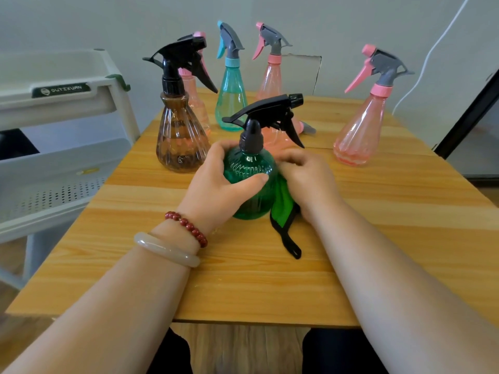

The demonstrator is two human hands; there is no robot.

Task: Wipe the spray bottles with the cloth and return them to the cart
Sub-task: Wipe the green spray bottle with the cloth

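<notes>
The white cart (62,90) stands left of our wooden table (243,287). Just past the brown bottle (181,136), our left hand (218,184) wraps fingers and thumb around the upright green spray bottle (249,179) at mid-table. Our right hand (305,179), fingers curled, pinches the green cloth (283,206) against the bottle's right side.

Left hand (224,184): thumb and fingers curled round the green bottle (249,168).
Right hand (306,179): fingers bent, holding the cloth (282,206) at the bottle's side.
Forearms: both bare, stretched forward.
</notes>
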